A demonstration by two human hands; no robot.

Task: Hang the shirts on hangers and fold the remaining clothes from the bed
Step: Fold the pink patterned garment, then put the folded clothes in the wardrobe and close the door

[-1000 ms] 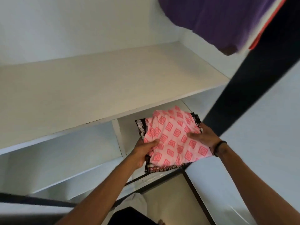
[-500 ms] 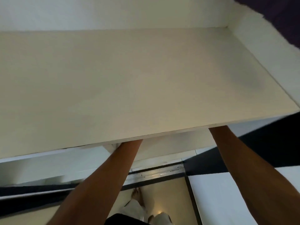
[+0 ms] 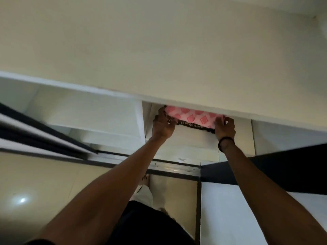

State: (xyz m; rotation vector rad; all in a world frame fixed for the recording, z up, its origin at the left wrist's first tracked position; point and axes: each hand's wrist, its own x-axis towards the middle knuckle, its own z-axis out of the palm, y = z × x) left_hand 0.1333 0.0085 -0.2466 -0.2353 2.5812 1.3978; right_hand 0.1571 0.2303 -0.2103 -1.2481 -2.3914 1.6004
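A stack of folded clothes (image 3: 192, 117), pink with a red diamond print on top and a dark patterned piece beneath, sits in a lower wardrobe compartment just under the wide white shelf (image 3: 159, 59). Most of the stack is hidden by that shelf's front edge. My left hand (image 3: 162, 124) grips the stack's left end, fingers curled around it. My right hand (image 3: 225, 127), with a dark band on its wrist, grips the right end.
A white divider panel (image 3: 143, 119) stands just left of the stack. Another white compartment (image 3: 88, 110) lies further left. Dark sliding door frames (image 3: 35, 131) run at left and right, with a metal floor track (image 3: 175, 167) below. My foot stands on glossy floor tiles (image 3: 35, 188).
The stack went from being held in front of the wardrobe to lying inside the lower compartment. The view dropped, so my hands and the clothes show again under the shelf edge.
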